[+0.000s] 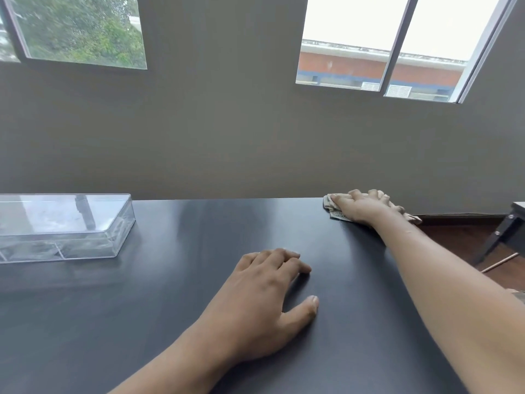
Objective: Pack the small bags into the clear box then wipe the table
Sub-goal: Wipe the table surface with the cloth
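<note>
the right hand (366, 204) presses a crumpled cloth (338, 214) flat against the table (170, 294) at its far right corner, fingers spread over the cloth and pinning it down rather than pinching it. the left hand (267, 297) lies palm down near the middle of the table toward the near edge, fingers loosely extended, holding nothing, apparently bracing the reach.

the clear box (65, 226) sits at the far left of the table, close to the far edge, well apart from both hands. its lid looks to be on. reflections on the plastic hide the inside, so whether the small bags are in it cannot be told; none lie loose on the visible tabletop. judging from that, packing looks finished and wiping is the step in hand.

the risks come mostly from position. part of the cloth hangs past the right edge, so a stroke going further right could drag it off the corner and drop it to the floor. the arm is stretched far out, so pressure is likely light and uneven, and the far edge may be left streaked. a long sweep to the left would meet the box, which is light and smooth-sided and probably slides easily; a careless push could shove it against the wall or off the left edge. wiping around it would leave the patch beneath untouched unless it is lifted.
</note>
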Demonstrator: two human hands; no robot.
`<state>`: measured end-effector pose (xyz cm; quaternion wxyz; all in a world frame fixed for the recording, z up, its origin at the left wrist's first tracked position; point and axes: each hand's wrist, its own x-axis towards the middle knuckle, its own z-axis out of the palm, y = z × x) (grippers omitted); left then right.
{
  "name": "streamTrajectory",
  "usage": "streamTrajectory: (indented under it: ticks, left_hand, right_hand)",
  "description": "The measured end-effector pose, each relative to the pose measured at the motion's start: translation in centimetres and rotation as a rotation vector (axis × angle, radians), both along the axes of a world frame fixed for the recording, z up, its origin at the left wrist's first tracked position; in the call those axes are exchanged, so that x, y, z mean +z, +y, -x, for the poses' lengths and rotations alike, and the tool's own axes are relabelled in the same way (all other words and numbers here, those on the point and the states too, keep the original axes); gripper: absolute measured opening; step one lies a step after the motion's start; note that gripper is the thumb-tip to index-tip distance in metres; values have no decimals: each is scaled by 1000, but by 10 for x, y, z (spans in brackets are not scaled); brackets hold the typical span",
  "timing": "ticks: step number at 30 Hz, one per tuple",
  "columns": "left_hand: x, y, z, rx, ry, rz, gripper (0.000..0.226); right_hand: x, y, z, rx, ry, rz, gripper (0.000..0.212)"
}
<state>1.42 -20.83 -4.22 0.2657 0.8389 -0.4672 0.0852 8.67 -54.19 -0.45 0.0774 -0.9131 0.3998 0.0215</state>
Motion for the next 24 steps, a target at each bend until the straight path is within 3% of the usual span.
streamTrajectory:
  ticks: [11, 21, 24]
  left_hand:
    - [1, 1, -4, -23, 20, 29, 50]
    - [24, 16, 0, 27, 26, 235, 22]
    - [30, 30, -7, 40, -18, 190, 20]
  right_hand:
    - [-14, 7, 20, 87, -95, -17, 93]
    - [-24, 67, 94, 272, -66, -18, 90]
    - [-27, 91, 120, 332, -77, -26, 87]
